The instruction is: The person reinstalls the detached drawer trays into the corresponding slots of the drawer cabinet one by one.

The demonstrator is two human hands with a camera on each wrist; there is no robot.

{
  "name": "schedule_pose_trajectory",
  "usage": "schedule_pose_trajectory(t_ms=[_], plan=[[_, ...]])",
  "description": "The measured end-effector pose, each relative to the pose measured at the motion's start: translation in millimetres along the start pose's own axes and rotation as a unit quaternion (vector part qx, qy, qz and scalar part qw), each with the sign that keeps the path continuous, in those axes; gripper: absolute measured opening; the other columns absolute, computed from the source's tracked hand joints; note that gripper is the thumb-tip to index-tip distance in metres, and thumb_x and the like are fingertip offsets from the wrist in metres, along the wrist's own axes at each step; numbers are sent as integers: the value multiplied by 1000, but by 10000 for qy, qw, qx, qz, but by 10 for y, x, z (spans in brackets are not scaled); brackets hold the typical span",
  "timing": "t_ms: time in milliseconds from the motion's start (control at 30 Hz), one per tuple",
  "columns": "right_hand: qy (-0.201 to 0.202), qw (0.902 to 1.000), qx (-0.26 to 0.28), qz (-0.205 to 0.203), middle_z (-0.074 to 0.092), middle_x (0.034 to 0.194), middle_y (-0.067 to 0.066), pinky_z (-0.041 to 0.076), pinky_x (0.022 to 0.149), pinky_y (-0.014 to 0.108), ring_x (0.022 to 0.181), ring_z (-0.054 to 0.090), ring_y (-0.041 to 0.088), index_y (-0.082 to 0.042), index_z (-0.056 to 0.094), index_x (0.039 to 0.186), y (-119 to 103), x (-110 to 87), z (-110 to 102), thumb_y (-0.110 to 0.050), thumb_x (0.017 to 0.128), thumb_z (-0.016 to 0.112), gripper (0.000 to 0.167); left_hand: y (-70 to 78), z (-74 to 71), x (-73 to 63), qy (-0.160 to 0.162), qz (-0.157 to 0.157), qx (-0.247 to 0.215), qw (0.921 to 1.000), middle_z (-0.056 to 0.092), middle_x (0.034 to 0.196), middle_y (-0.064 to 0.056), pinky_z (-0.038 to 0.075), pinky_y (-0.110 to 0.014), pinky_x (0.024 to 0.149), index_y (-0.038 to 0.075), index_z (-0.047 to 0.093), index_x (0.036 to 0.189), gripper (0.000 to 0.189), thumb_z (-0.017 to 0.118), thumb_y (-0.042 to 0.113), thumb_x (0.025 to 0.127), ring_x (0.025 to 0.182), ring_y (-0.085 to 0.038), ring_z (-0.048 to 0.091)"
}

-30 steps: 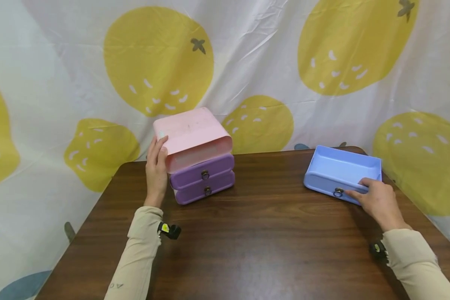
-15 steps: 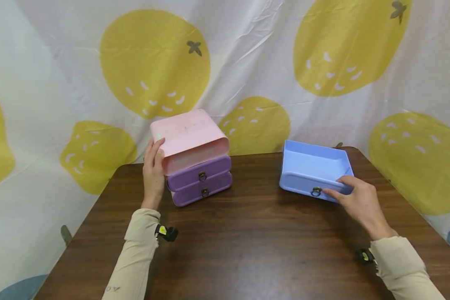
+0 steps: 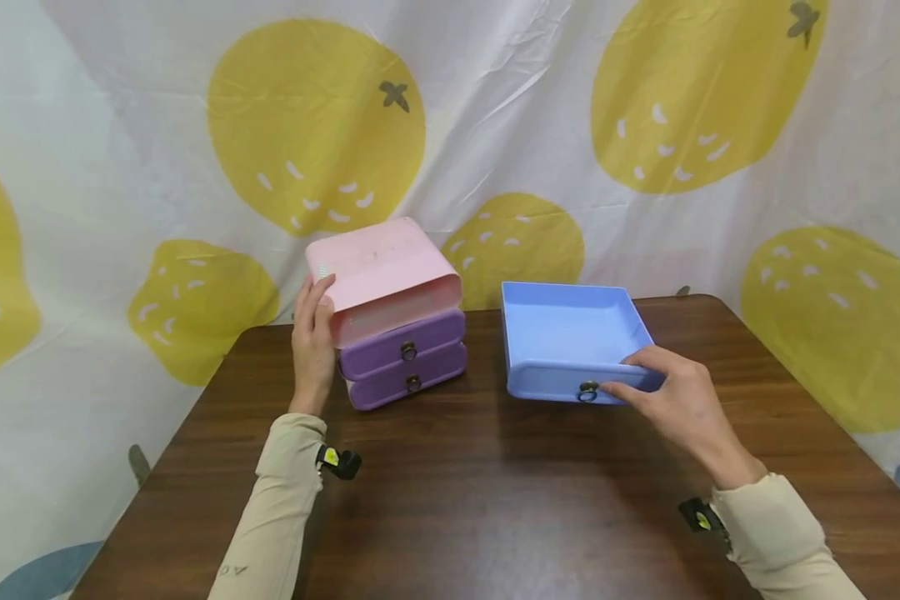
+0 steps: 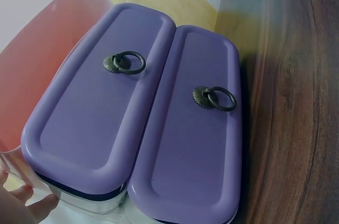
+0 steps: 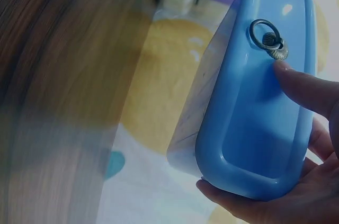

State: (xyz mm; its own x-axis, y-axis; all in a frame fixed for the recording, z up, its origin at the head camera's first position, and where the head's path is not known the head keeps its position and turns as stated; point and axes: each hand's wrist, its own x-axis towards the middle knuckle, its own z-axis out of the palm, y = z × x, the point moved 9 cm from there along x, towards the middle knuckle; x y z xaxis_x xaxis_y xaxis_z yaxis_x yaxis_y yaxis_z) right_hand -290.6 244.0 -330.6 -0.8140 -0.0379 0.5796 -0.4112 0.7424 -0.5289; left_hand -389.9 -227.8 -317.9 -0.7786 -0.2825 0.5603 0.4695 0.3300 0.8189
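My right hand (image 3: 686, 408) grips a blue drawer (image 3: 570, 325) at its right front corner. In the right wrist view the thumb (image 5: 304, 89) lies on the drawer's front near its metal ring pull (image 5: 267, 38), with fingers around the end. The drawer is open-topped and held up off the table, its shadow below. My left hand (image 3: 313, 346) rests along the left side of a pink drawer casing (image 3: 386, 267), which is open at the front with no drawer in it. Two purple drawers (image 3: 405, 362) with ring pulls sit beneath the casing, pushed in.
The brown wooden table (image 3: 450, 500) carries the stack at its back left. Behind it hangs a white cloth (image 3: 495, 108) printed with large yellow fruit. A black wrist camera (image 3: 337, 461) sits on the left sleeve, another (image 3: 699, 515) on the right.
The right hand has carried the blue drawer leftward across the table, nearer to the stack, turning it to face more squarely forward. The left hand and the stack have stayed put.
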Motion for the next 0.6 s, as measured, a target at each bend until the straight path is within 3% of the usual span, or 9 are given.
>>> schedule_pose_trajectory(t_ms=[200,400,600], plan=[[48,9994,271,-196,74,83,2,41,71,10,76,58,8,-14,76,86,-225,-6,62,-14,72,96,24,29,10,-13,19,-19,-54,10000,33,171,-6,23,-47,130,16,63,144,40,47,27,109,160,-24,28],[162,9964,475,-679,73,80,-4,42,72,10,74,58,6,-16,76,83,-491,-15,67,-13,70,97,25,24,8,-9,90,-72,-107,9999,31,171,-15,21,-51,130,7,61,145,40,46,19,109,160,-32,26],[271,9953,410,-838,72,80,-5,42,72,10,74,58,5,-15,75,83,-580,-36,28,-10,68,97,27,7,1,-11,77,-31,-46,10000,32,171,-11,23,-50,130,13,62,144,40,46,24,109,160,-28,28]])
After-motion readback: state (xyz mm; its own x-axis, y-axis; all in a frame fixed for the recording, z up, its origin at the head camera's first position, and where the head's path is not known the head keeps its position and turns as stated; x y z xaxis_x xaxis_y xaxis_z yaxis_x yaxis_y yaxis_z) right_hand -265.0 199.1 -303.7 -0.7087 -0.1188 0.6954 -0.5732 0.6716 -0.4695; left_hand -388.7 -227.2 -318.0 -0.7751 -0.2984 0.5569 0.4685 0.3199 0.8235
